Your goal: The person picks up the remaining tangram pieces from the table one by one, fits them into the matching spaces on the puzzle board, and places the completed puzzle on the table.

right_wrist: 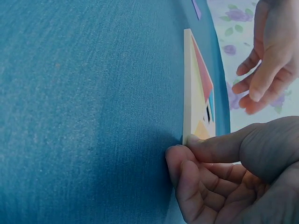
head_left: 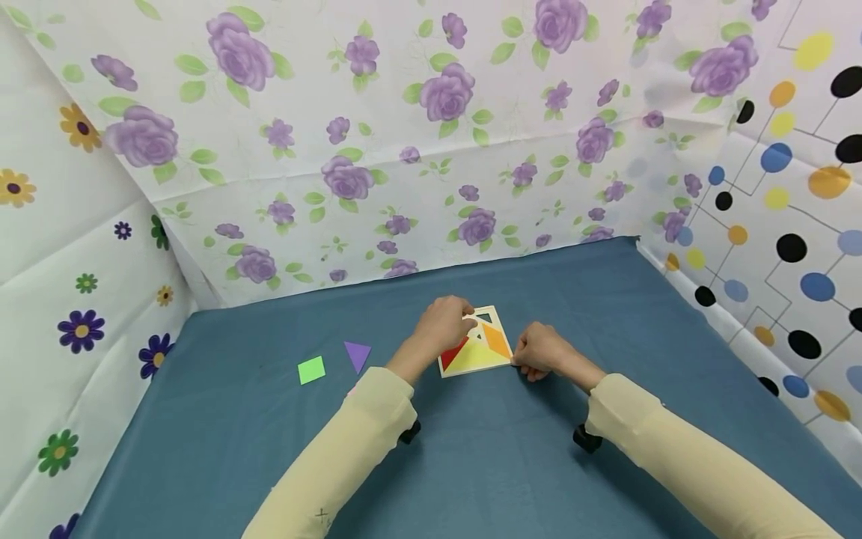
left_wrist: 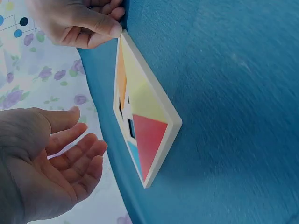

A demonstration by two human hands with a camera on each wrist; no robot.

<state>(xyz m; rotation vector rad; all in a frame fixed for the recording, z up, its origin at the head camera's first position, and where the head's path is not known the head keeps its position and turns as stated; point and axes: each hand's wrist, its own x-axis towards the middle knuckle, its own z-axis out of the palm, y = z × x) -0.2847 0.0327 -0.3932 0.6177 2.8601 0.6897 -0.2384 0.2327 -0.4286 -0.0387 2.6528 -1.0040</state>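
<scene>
A tangram board (left_wrist: 161,151) with a pale wooden frame lies on the blue cloth, its near right corner pinched between the thumb and curled fingers of my right hand (head_left: 542,350). Set into it are a yellow piece (head_left: 477,356), a red piece (left_wrist: 147,142), an orange piece (head_left: 497,340) and a blue piece (left_wrist: 134,154). Dark openings show in the board's far part. Over its far left side hovers my left hand (left_wrist: 60,165), fingers loosely bent, apart from the board and holding nothing.
Left of the board, a green square (head_left: 311,370) and a purple triangle (head_left: 357,356) lie on the cloth (head_left: 256,442). A sliver of a pink piece (head_left: 351,390) peeks out beside the left sleeve, which hides the remainder. Patterned sheets (head_left: 377,135) stand behind and at both sides.
</scene>
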